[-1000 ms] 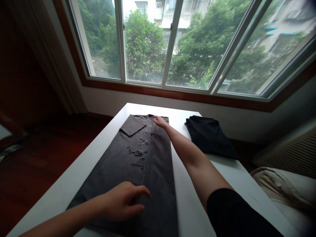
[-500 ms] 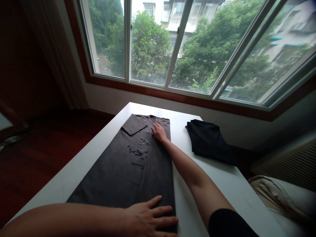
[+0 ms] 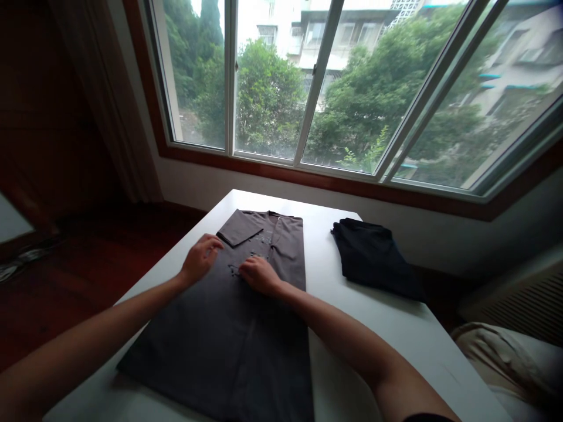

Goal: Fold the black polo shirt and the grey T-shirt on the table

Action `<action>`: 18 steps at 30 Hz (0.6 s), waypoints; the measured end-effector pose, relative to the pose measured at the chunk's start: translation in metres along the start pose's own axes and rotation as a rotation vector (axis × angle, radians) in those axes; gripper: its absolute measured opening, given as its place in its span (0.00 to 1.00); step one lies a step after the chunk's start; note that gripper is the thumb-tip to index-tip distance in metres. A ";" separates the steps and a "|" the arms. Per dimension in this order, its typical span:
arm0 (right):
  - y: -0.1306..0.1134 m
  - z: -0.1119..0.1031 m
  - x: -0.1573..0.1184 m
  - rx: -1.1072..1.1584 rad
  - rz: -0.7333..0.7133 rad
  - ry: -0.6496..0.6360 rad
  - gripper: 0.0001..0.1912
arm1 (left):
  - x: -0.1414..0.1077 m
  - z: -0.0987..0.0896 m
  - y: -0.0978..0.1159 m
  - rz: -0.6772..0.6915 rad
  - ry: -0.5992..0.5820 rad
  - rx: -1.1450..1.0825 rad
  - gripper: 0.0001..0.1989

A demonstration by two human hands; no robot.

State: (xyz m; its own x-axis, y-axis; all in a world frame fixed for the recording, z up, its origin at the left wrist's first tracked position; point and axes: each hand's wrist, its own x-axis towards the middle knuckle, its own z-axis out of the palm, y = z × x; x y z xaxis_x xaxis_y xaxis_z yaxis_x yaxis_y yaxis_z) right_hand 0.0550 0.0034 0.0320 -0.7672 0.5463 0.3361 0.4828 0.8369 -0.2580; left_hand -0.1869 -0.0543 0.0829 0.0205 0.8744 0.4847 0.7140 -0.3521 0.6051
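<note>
A dark grey T-shirt [image 3: 197, 346] lies flat with its collar at the far end. Its right side is folded in along a straight edge, and the left sleeve [image 3: 240, 227] lies across the chest. My left hand [image 3: 203, 258] is at the shirt's left edge just below that sleeve, fingers loosely bent and apart, with no cloth visible in them. On the printed chest rests my right hand [image 3: 260, 275], its fingers curled down onto the fabric and partly covering the print. Small creases run in the cloth beyond it.
The shirt lies on a white table [image 3: 334, 328]. A folded black garment [image 3: 373, 258] sits at the table's right edge. Behind stand a wall and a wide window [image 3: 303, 88]. Light cloth [image 3: 497, 351] lies to the lower right, below table height.
My left hand has gone from the near right part of the shirt to its left edge. My right hand has come back from near the collar to the print, its fingers now curled.
</note>
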 end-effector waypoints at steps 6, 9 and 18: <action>-0.131 0.044 0.025 0.004 -0.469 -0.133 0.14 | 0.076 -0.018 -0.077 -0.285 -0.197 0.291 0.13; -0.173 0.064 0.041 -0.013 -0.434 -0.137 0.23 | 0.095 -0.007 -0.085 -0.371 -0.294 0.277 0.14; -0.213 0.092 0.070 0.171 -0.357 -0.441 0.14 | 0.145 0.053 -0.091 -0.497 -0.281 -0.088 0.20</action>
State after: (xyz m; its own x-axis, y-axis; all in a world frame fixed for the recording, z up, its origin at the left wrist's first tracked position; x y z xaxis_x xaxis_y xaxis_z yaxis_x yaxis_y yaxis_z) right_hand -0.1405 -0.1398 0.0273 -0.9904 0.1345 0.0308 0.1151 0.9285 -0.3529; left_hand -0.2119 0.1225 0.0642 -0.1087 0.9928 -0.0502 0.6246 0.1075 0.7735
